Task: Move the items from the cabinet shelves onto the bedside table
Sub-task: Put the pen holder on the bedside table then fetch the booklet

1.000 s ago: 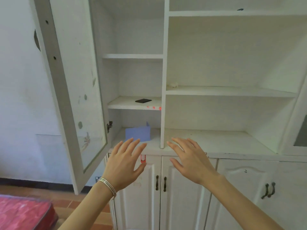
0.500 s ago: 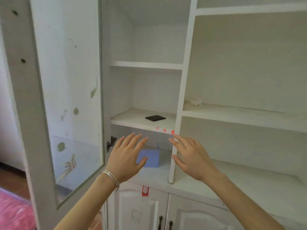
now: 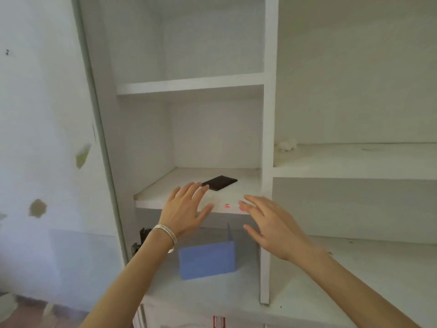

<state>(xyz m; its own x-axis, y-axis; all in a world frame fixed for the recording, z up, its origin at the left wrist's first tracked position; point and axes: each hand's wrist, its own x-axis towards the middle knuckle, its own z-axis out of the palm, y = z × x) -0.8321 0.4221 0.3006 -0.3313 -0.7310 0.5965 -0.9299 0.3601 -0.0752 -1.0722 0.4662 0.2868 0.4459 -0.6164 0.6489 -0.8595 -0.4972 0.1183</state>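
Head view: both hands come up to the middle shelf (image 3: 153, 197), closing on the black wallet (image 3: 220, 183).

Within the last half second the hands rose from the blue card's level to the shelf edge. The left hand (image 3: 186, 209) is empty, fingers straight and slightly spread, tips just beside the wallet lying flat at its 1 o'clock. The right hand (image 3: 269, 223), fingers spread and empty, hovers at 3 o'clock. The blue card (image 3: 207, 259) stands on the shelf below, at 6 o'clock. Nothing is picked up yet; the wallet looks likely to go first.
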